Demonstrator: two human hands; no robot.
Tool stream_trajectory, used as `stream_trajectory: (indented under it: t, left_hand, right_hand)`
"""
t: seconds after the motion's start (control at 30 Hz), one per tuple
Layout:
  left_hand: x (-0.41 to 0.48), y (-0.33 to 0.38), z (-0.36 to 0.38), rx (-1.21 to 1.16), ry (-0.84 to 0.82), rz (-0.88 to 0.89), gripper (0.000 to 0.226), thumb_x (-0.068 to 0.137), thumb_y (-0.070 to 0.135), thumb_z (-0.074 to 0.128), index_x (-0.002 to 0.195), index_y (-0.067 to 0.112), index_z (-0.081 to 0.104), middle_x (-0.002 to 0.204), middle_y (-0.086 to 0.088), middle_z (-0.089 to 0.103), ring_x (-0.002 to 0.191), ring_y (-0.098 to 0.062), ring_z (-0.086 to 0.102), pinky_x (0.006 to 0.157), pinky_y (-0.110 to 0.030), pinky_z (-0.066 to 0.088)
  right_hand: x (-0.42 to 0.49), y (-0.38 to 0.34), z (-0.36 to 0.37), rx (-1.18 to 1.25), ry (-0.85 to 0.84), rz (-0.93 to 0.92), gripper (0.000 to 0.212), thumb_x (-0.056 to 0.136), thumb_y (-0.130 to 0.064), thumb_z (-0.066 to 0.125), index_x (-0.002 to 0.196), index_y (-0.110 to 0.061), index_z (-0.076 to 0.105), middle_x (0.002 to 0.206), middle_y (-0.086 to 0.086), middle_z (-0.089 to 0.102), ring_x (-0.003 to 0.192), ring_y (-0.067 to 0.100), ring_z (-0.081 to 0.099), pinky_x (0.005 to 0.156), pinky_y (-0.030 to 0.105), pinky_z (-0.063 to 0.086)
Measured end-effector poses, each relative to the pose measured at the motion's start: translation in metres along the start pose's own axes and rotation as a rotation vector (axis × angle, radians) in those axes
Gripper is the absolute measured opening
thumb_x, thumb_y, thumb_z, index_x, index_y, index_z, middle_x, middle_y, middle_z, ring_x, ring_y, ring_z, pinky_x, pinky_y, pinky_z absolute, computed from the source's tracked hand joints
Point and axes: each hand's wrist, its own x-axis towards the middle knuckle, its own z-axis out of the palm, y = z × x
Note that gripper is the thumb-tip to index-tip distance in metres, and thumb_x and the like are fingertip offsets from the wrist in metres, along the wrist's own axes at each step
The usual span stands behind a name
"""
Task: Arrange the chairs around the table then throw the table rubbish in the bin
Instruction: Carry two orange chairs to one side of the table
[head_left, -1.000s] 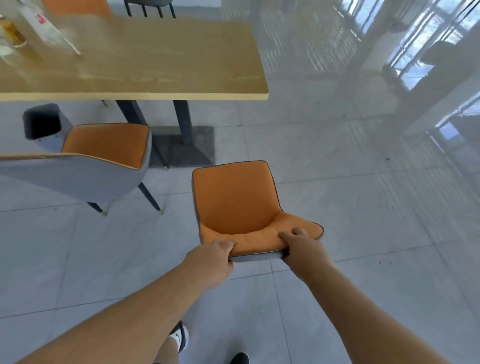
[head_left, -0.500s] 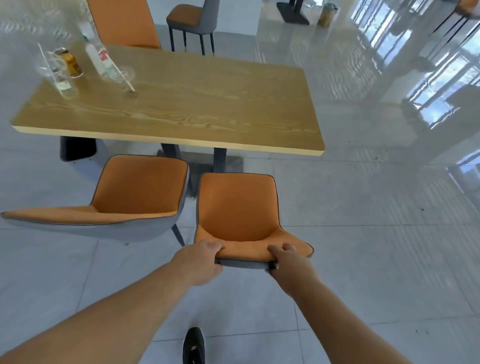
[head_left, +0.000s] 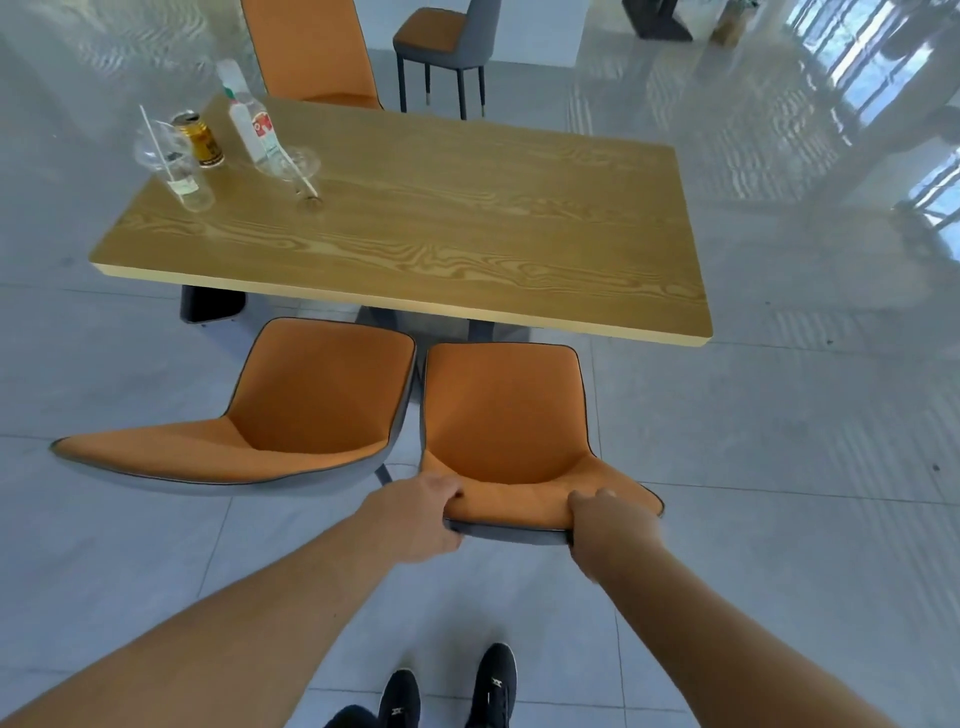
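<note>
- Gripping the top edge of the backrest with both hands: left hand curled over the left end, right hand wrapped on the right end, fingers clamped over the padded rim, both arms stretched out forward and down.
- What they're pinching is the orange-upholstered chair with a grey shell back, smooth curved bucket shape with dark piping round the edge. It sits just short of the near long side of the counter, seat facing it.
- Just beside it on the left is a second orange padded chair of the same kind, turned at a bit of an angle, the two seats nearly touching.
- Long rectangular wood-grain counter, matte yellowish top with a pale edge band.
- Rubbish is at its far left corner: a clear plastic cup with a straw, a small gold can, a clear plastic bottle with a red-and-white label, and a tipped clear cup.
- Glossy grey tile floor, pretty reflective.
</note>
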Motion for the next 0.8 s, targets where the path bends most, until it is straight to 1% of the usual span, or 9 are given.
stream_trajectory:
  t: [0.1, 0.2, 0.3, 0.4, 0.47, 0.5, 0.6, 0.7, 0.8]
  left_hand:
    - [-0.008, -0.018, -0.011, 0.264, 0.113, -0.041, 0.046, 0.084, 0.051, 0.064, 0.124, 0.029, 0.054, 0.117, 0.002, 0.059, 0.103, -0.021, 0.056, 0.083, -0.037, 0.051]
    - [-0.016, -0.055, -0.032, 0.394, 0.155, -0.150, 0.043, 0.087, 0.045, 0.064, 0.125, 0.028, 0.054, 0.115, 0.003, 0.060, 0.103, -0.019, 0.056, 0.085, -0.037, 0.050]
    - [-0.030, -0.107, -0.052, 0.446, 0.180, -0.259, 0.039, 0.088, 0.046, 0.064, 0.122, 0.029, 0.052, 0.110, 0.003, 0.060, 0.100, -0.019, 0.056, 0.084, -0.036, 0.049]
    - [-0.050, -0.164, -0.058, 0.431, 0.227, -0.302, 0.034, 0.086, 0.045, 0.063, 0.116, 0.032, 0.055, 0.103, 0.008, 0.062, 0.094, -0.016, 0.060, 0.076, -0.034, 0.050]
    - [-0.059, -0.194, -0.055, 0.410, 0.301, -0.236, 0.033, 0.079, 0.044, 0.072, 0.110, 0.033, 0.064, 0.096, 0.009, 0.068, 0.085, -0.017, 0.063, 0.069, -0.034, 0.050]
    - [-0.061, -0.202, -0.053, 0.397, 0.311, -0.188, 0.033, 0.072, 0.040, 0.080, 0.102, 0.029, 0.070, 0.088, 0.007, 0.070, 0.077, -0.019, 0.065, 0.063, -0.034, 0.051]
    - [-0.059, -0.213, -0.048, 0.357, 0.377, -0.025, 0.029, 0.054, 0.018, 0.091, 0.075, 0.019, 0.072, 0.062, 0.002, 0.063, 0.052, -0.023, 0.058, 0.046, -0.031, 0.048]
    - [-0.055, -0.216, -0.046, 0.320, 0.402, 0.134, 0.025, 0.058, 0.007, 0.087, 0.072, 0.017, 0.070, 0.059, 0.002, 0.060, 0.049, -0.021, 0.056, 0.042, -0.031, 0.049]
    - [-0.056, -0.217, -0.046, 0.331, 0.377, 0.173, 0.020, 0.065, 0.008, 0.085, 0.073, 0.018, 0.069, 0.061, 0.002, 0.062, 0.052, -0.020, 0.058, 0.044, -0.029, 0.049]
  right_hand:
    - [-0.007, -0.026, -0.002, -0.168, 0.087, 0.012, 0.046, 0.090, -0.014, 0.068, 0.134, -0.019, 0.055, 0.123, 0.007, 0.054, 0.103, 0.029, 0.061, 0.078, 0.040, 0.059]
    - [-0.010, -0.060, -0.006, -0.298, 0.221, -0.107, 0.029, 0.095, -0.024, 0.062, 0.123, -0.022, 0.062, 0.114, 0.004, 0.060, 0.106, 0.028, 0.051, 0.085, 0.040, 0.048]
    - [-0.002, -0.092, -0.003, -0.192, 0.286, -0.257, 0.030, 0.094, -0.025, 0.060, 0.123, -0.022, 0.058, 0.117, 0.005, 0.060, 0.108, 0.030, 0.051, 0.090, 0.043, 0.044]
    - [0.002, -0.117, 0.006, -0.022, 0.307, -0.302, 0.027, 0.095, -0.022, 0.059, 0.121, -0.023, 0.056, 0.114, 0.003, 0.063, 0.103, 0.028, 0.058, 0.087, 0.041, 0.045]
    - [0.005, -0.124, 0.014, 0.023, 0.372, -0.291, 0.018, 0.095, -0.025, 0.057, 0.113, -0.026, 0.057, 0.104, -0.001, 0.064, 0.093, 0.025, 0.060, 0.081, 0.039, 0.045]
    - [0.006, -0.126, 0.017, 0.030, 0.393, -0.286, 0.014, 0.094, -0.026, 0.056, 0.108, -0.027, 0.058, 0.099, -0.002, 0.065, 0.089, 0.024, 0.061, 0.078, 0.038, 0.045]
    - [0.011, -0.127, 0.019, 0.037, 0.415, -0.319, 0.009, 0.091, -0.024, 0.058, 0.099, -0.028, 0.062, 0.090, -0.005, 0.066, 0.081, 0.022, 0.061, 0.070, 0.034, 0.048]
    - [0.010, -0.139, 0.012, 0.017, 0.412, -0.414, 0.015, 0.093, -0.021, 0.053, 0.103, -0.026, 0.063, 0.093, -0.004, 0.066, 0.082, 0.023, 0.062, 0.066, 0.033, 0.049]
    - [0.005, -0.163, 0.005, 0.020, 0.423, -0.460, 0.013, 0.094, -0.020, 0.053, 0.102, -0.024, 0.062, 0.092, -0.002, 0.066, 0.079, 0.024, 0.062, 0.061, 0.034, 0.048]
